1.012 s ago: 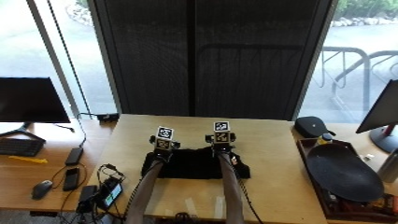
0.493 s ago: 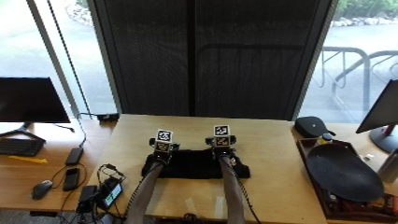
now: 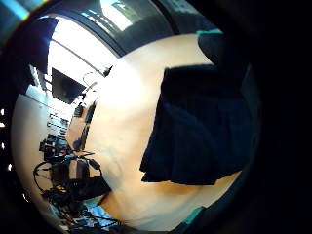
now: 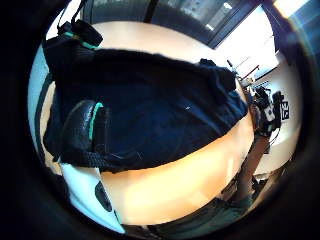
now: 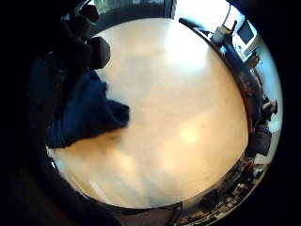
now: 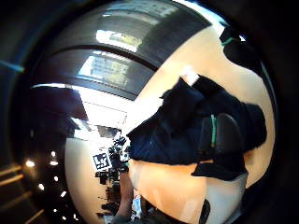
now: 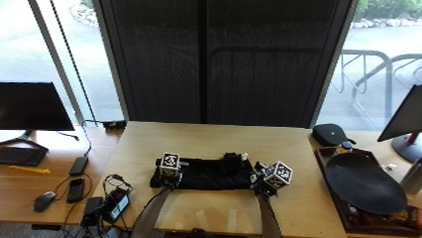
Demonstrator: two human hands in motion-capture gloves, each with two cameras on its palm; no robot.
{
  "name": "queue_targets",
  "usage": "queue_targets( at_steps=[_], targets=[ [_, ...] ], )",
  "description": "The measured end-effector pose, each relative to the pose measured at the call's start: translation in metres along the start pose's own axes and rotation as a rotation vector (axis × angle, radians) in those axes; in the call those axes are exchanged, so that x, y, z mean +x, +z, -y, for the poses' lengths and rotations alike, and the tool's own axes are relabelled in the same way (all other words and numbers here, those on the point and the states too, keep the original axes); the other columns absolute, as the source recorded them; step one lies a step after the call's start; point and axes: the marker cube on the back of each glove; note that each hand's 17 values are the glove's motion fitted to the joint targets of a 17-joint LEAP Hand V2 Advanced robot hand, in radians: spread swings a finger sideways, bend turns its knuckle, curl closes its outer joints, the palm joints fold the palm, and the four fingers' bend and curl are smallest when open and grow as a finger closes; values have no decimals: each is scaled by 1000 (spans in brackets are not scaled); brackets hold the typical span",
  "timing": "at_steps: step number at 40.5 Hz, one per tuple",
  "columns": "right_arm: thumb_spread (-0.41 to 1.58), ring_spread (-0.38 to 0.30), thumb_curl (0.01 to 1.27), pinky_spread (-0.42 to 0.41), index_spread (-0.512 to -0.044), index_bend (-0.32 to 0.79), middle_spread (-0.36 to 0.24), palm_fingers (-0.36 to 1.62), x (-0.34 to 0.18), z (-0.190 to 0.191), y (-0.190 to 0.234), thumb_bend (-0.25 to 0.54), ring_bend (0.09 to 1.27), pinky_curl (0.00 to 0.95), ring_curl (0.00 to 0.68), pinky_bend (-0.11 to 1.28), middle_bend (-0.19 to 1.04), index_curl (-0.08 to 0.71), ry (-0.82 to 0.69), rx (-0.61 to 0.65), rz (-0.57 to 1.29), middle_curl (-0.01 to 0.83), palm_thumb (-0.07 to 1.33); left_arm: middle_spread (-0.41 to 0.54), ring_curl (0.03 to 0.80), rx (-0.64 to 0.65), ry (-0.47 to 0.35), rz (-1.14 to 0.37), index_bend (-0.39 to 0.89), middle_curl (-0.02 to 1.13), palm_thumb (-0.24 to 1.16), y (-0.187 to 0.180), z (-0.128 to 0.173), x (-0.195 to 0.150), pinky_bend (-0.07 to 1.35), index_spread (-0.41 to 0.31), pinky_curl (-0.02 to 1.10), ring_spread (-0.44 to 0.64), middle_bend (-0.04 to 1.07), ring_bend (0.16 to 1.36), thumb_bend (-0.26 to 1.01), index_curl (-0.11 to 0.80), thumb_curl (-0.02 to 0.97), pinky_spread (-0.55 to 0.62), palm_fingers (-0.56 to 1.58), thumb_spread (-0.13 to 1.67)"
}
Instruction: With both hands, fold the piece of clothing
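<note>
A black piece of clothing (image 7: pixel 208 173) lies bunched in a wide strip on the light wooden table (image 7: pixel 198 139), near its front edge. My left hand (image 7: pixel 168 173) is at the strip's left end and my right hand (image 7: pixel 267 181) at its right end. In the left thumb side palm view the thumb (image 4: pixel 82 130) lies over the cloth's (image 4: pixel 160 110) edge and pinches it. In the right thumb side palm view the thumb (image 6: pixel 219 135) presses on a fold of the cloth (image 6: pixel 173 135) in the same way. The fingers under the cloth are hidden.
A black case (image 7: pixel 330 134) and a large dark round dish (image 7: pixel 362 183) sit on the tray to the right. Cables and small devices (image 7: pixel 105 203) lie at the table's left front corner. A side desk on the left holds a monitor (image 7: pixel 33 106) and a mouse (image 7: pixel 43 200).
Both hands have moved from the garment's far edge toward me and apart, to its left and right ends. The garment now looks narrower front to back.
</note>
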Motion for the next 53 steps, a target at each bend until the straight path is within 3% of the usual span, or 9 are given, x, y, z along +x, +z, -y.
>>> queue_targets(
  at_steps=[5,11,16,26,31,32,34,47,53],
  targets=[
    [1187,-25,430,120,-308,122,-102,638,23,-8,6,-39,373,359,356,566,145,320,190,-20,-230,359,897,-206,367,-109,2,16,216,441,597,25,0,8,170,-219,212,-118,209,442,-46,441,345,189,726,1205],
    [1205,-21,391,64,-257,-8,-70,672,10,-21,4,-71,549,386,397,695,142,243,285,-101,-309,346,703,-102,367,-384,-44,-122,210,409,429,49,-25,21,230,-196,251,6,104,398,-53,455,300,249,530,1249],
    [1214,-50,370,8,-229,-17,-19,696,1,-26,17,-48,647,403,421,772,173,187,346,-235,-361,349,620,-27,364,-462,-41,-195,168,359,345,55,-33,23,308,-169,283,95,86,416,-39,449,273,284,422,1292],
    [1213,-149,389,-159,-199,-67,21,797,-5,-16,22,26,772,421,450,911,228,79,430,-244,-427,371,727,33,352,-457,-28,-272,183,323,254,60,-33,26,370,-150,316,190,140,431,-19,448,242,324,368,1354],
    [1181,-197,405,-240,-189,-100,-44,881,-4,-18,22,40,850,430,475,930,340,21,473,-301,-461,418,809,39,348,-289,-31,-234,183,321,240,72,-12,22,374,-142,325,212,157,434,-12,449,236,332,369,1371],
    [1187,-194,401,-247,-190,-66,-17,827,-4,-18,22,28,828,433,464,948,286,19,480,-309,-466,399,794,40,348,-261,-31,-233,184,321,238,73,-9,22,375,-141,327,215,155,435,-12,449,235,333,367,1373],
    [1167,-212,410,-264,-186,-84,-82,908,-3,-17,21,35,872,432,486,920,404,0,485,-306,-468,443,832,41,347,-235,-27,-240,183,322,230,75,-6,23,374,-139,329,220,162,435,-13,450,232,335,369,1379],
    [1055,-231,451,-330,-219,34,-205,1027,-40,3,15,15,860,412,500,838,511,21,241,-304,-30,506,951,33,342,-426,-41,-282,180,332,212,62,-26,34,371,-142,340,235,169,429,-8,450,227,342,378,1405],
    [967,-232,485,-337,-226,31,-219,1066,-78,25,-5,-11,835,401,494,817,491,33,112,-153,230,512,978,27,339,-450,-54,-269,178,337,213,61,-20,33,368,-141,344,237,175,424,-5,449,227,343,384,1410]
  ],
)
